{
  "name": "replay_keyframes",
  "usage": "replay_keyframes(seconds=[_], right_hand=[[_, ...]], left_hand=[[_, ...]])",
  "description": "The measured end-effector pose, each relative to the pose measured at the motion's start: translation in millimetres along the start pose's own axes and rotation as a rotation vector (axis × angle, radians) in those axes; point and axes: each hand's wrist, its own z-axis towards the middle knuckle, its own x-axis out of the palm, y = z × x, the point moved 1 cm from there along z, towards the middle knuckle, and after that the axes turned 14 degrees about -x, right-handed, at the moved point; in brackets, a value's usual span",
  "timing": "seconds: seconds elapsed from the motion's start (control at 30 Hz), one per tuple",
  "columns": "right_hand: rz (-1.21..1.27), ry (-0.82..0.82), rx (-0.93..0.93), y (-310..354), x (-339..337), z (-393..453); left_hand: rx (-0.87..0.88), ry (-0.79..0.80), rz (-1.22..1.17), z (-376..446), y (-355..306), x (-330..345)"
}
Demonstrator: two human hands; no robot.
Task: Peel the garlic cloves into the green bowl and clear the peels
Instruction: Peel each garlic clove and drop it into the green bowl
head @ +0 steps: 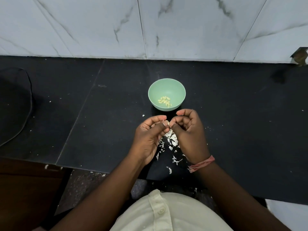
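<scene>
- Head view: both hands meet over a black counter (233,114), just in front of the bowl (179,90).
- Left hand (150,135): fingers curled, thumb and forefinger pinching a small pale clove (167,122) at the tips.
- Right hand (188,132): fingers curled in too, thumb tip pressed against the same clove from the other side (how much of it this hand actually grips, can't tell; mostly hidden).
- Clove sits between the two thumbs, above the counter, near the bowl's front edge but not in it.
- Bowl: green, upright, on the counter; a small heap of peeled cloves (164,101) lies on its floor, toward the front.
- Peels (170,142): white scraps scattered on the counter directly under and behind the hands, a few stray flecks further out.
- Right wrist wears a pink thread band (202,163).
- Marble-pattern tiled wall (150,25) behind the counter.
</scene>
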Motion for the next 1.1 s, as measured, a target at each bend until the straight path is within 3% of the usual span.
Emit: replay_keyframes(seconds=[0.13, 0.57, 0.8, 1.1], right_hand=[[0.052, 0.002, 0.025, 0.5, -0.9, 1.9], [-0.321, 0.069, -0.184, -0.5, 5.2, -3.1], [-0.181, -0.068, -0.076, -1.6, 4.0, 1.1], [-0.065, -0.095, -0.069, 1.0, 4.6, -0.3]], left_hand=[[-0.042, 0.053, -0.043, -0.9, -3.1, 0.4], [-0.058, 0.016, -0.009, 1.0, -0.7, 4.3], [-0.108, 0.042, -0.114, 0.5, 0.4, 5.7], [-0.167, 0.002, -0.238, 5.3, 1.8, 5.3]])
